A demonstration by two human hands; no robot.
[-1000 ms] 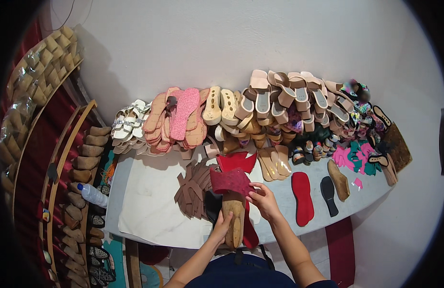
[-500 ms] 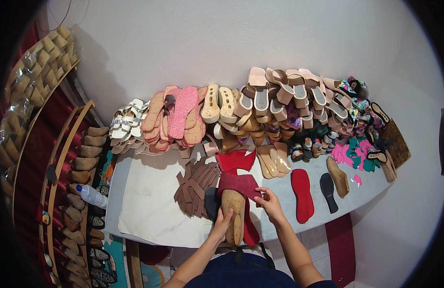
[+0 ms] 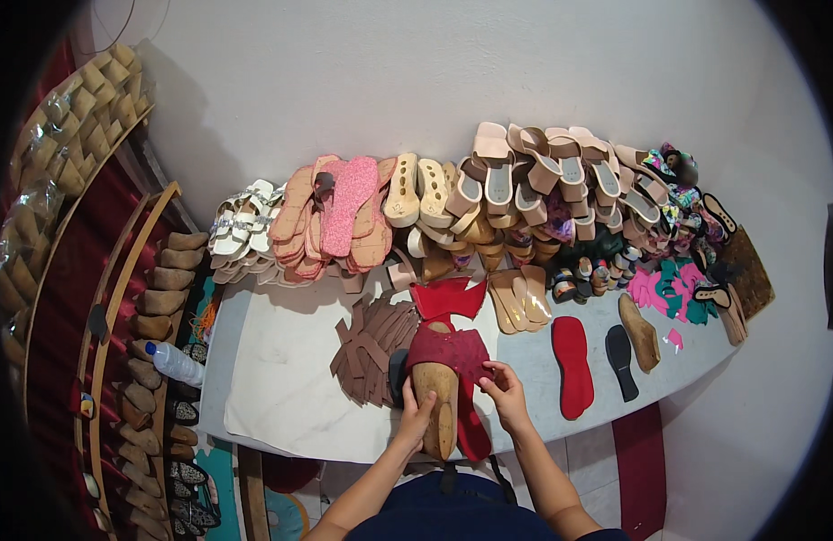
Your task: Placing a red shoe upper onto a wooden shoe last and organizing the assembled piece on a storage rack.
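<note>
A wooden shoe last (image 3: 434, 406) is gripped from the left by my left hand (image 3: 417, 421), its fingers closed round the side. Across the last's front part lies a maroon shoe upper piece (image 3: 443, 350), and the toe of the last shows beyond it. At the piece's right end, my right hand (image 3: 507, 397) has its thumb and fingers closed on the edge. Beneath the last, a red insole (image 3: 471, 433) and a black sole (image 3: 398, 371) are partly hidden. Just beyond the toe lie red cut pieces (image 3: 451, 298).
Brown strips (image 3: 371, 347) are heaped left of the last. Tan insoles (image 3: 519, 299), another red insole (image 3: 572, 365), a black sole (image 3: 622, 361) and a wooden last (image 3: 639, 332) lie to the right. Sandals (image 3: 543, 167) and pink soles (image 3: 352, 203) are piled along the wall. A shelf of lasts (image 3: 160, 302) stands left.
The maroon piece now wraps lower over the last, and the toe has come into sight beyond it. My right hand has shifted slightly down at the piece's right end.
</note>
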